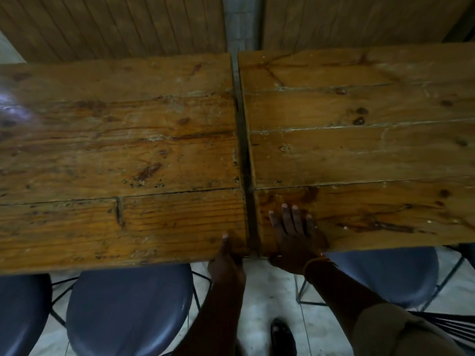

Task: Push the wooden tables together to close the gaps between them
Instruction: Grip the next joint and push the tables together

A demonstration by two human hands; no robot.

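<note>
Two worn wooden plank tables stand side by side, the left table [115, 160] and the right table [359, 150]. A narrow dark gap [244, 155] runs between them from front to back. My left hand [227, 263] grips the front right corner of the left table, thumb on top and fingers hidden under the edge. My right hand [293, 237] holds the front left corner of the right table, fingers spread flat on top and thumb below the front edge.
Blue round chairs [128, 309] sit tucked under the front edge, with another blue seat [390, 273] at the right. Wooden panelled benches [115, 24] stand behind the tables. My dark shoe [282, 335] rests on the pale tiled floor.
</note>
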